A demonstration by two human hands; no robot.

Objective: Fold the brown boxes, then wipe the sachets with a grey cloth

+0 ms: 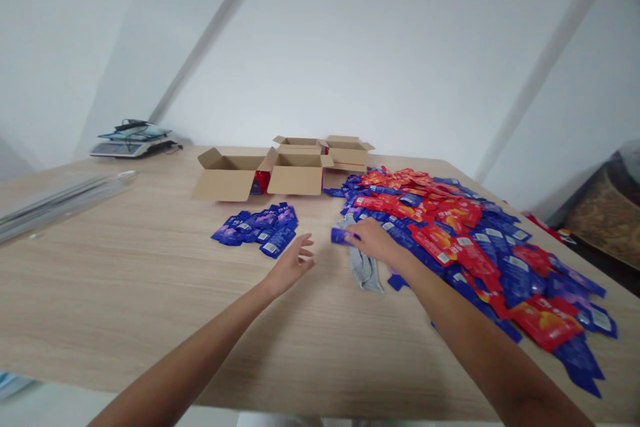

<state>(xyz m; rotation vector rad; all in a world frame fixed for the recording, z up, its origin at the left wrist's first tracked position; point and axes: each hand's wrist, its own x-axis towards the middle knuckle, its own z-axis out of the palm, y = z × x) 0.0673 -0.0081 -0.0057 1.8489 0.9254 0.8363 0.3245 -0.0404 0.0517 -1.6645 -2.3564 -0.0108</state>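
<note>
Blue is the one packet [339, 236] our right hand [373, 238] pinches, right of our open, empty left hand [293, 265]; four boxes [296, 180] stand beyond.

From here it looks like a small packing workspace: open cardboard boxes [296, 177], a digital scale [131, 147] and heaped red and blue packets [450, 227] cover parts of a wood-topped counter [165, 300].

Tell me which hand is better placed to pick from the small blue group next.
Left, most likely. The left hand looks empty and is close to the small blue group; the right hand is farther off, by the red-and-blue pile, holding a blue packet.
</note>
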